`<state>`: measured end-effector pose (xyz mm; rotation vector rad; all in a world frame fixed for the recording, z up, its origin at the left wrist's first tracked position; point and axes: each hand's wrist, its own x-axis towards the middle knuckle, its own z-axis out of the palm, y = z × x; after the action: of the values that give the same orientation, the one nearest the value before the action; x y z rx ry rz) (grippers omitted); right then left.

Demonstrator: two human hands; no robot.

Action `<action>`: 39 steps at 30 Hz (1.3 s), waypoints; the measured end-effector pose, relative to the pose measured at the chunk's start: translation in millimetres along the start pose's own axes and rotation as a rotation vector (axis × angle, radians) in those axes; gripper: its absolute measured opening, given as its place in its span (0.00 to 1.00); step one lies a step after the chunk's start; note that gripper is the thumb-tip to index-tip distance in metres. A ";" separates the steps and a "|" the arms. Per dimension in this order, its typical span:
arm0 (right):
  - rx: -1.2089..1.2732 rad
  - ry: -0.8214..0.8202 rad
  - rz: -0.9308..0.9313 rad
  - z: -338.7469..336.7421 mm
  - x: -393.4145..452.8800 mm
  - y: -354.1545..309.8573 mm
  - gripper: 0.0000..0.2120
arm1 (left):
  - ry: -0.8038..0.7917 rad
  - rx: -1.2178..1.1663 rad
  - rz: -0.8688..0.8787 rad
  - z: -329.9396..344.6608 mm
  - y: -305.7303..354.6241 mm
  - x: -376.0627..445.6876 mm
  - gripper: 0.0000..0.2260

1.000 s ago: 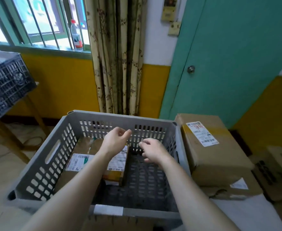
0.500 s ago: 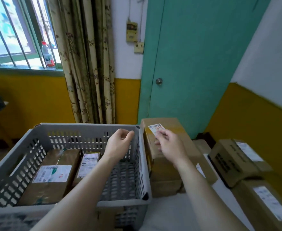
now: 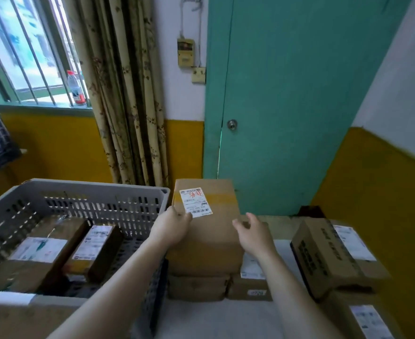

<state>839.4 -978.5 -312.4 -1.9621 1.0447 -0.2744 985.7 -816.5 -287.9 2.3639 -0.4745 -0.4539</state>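
where the tall brown cardboard box (image 3: 208, 238) stands: atop stacked cartons (image 3: 199, 287) beside the grey slotted plastic crate (image 3: 91, 187)
left hand (image 3: 173, 228): grasping its left edge, thumb by the white label (image 3: 196, 203)
right hand (image 3: 255, 234): fingers spread loose, just off its right edge
room: white tabletop (image 3: 213, 319), teal door (image 3: 287, 94) behind

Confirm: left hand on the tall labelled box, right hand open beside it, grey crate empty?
No. The head view shows two cardboard boxes lying in the grey crate. The rest stands: left hand on the tall labelled box, right hand open beside it.
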 end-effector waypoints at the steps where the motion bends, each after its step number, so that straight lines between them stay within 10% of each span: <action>1: -0.002 -0.049 0.015 -0.5 6.9 7.0 0.34 | 0.027 0.060 -0.029 4.3 3.1 0.8 0.23; 11: 0.103 -0.264 0.083 16.2 17.8 33.4 0.42 | 0.002 0.157 -0.111 22.9 -12.0 0.9 0.20; 15: 0.170 -0.213 0.048 9.3 10.8 34.8 0.40 | 0.049 0.091 -0.086 21.4 -19.3 -5.5 0.09; 30: 0.291 0.112 -0.139 -69.5 -123.2 3.8 0.31 | -0.028 -0.625 0.034 -29.2 8.8 -105.1 0.28; 39: 0.189 0.308 -0.182 -73.9 -187.1 18.9 0.22 | -0.100 -0.592 0.232 -29.1 -8.8 -169.4 0.35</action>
<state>672.3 -885.6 -247.1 -1.8804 0.9899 -0.7685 852.4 -718.5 -240.5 1.7030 -0.5620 -0.5209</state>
